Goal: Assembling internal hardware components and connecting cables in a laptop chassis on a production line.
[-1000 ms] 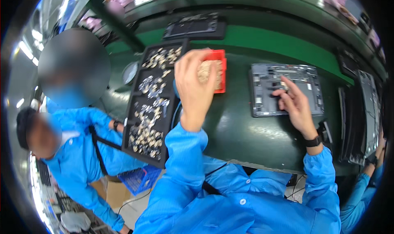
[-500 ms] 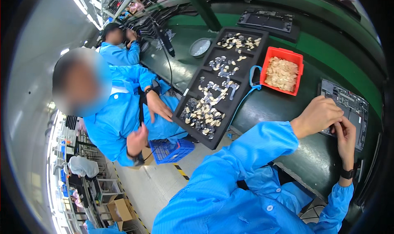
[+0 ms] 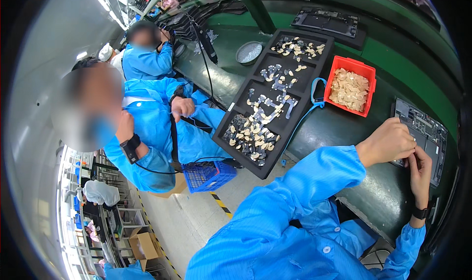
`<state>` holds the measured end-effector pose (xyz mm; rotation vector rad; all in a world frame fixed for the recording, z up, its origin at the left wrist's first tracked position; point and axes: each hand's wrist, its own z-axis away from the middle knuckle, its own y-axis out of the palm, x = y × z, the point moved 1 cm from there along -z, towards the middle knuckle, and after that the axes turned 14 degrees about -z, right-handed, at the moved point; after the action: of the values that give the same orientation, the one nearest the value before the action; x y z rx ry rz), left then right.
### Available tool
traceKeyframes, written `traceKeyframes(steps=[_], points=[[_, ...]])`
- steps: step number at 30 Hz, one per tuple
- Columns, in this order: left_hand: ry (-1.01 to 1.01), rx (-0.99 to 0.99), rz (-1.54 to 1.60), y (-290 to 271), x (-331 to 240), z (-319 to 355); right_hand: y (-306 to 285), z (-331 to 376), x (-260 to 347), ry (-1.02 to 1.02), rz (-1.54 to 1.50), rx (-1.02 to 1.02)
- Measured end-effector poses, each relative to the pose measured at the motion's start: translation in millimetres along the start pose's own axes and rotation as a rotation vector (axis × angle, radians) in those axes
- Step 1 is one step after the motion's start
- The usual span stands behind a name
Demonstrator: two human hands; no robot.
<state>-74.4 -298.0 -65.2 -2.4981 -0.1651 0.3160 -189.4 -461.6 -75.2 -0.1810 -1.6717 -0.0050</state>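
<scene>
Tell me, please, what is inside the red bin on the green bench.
The red bin holds a heap of thin, cream-coloured pieces. They hide its floor, so anything beneath the top layer cannot be seen.

The scene is viewed from the wearer's head through a wide fisheye lens, aimed downward and leftward. The tabletop is seen from close above, slanted across the frame; the left hand and right hand are caught toward the right edge.
</scene>
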Motion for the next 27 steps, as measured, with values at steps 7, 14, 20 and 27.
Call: traceKeyframes(steps=[7, 14, 20, 27], points=[[0.014, -0.025, -0.023, 0, 9, 4, -2, 0, -11, 0.0, -0.011, 0.02], [-0.259, -0.308, -0.172, -60, 44, -19, -13, -1, -21, -0.008, -0.076, -0.113], [-0.389, -0.272, -0.248, -77, 45, -8, 5, -1, 4, -0.099, 0.109, -0.348], [-0.658, 0.329, 0.437, -13, -18, -31, 18, 2, 30, -0.364, 0.216, -0.244]])
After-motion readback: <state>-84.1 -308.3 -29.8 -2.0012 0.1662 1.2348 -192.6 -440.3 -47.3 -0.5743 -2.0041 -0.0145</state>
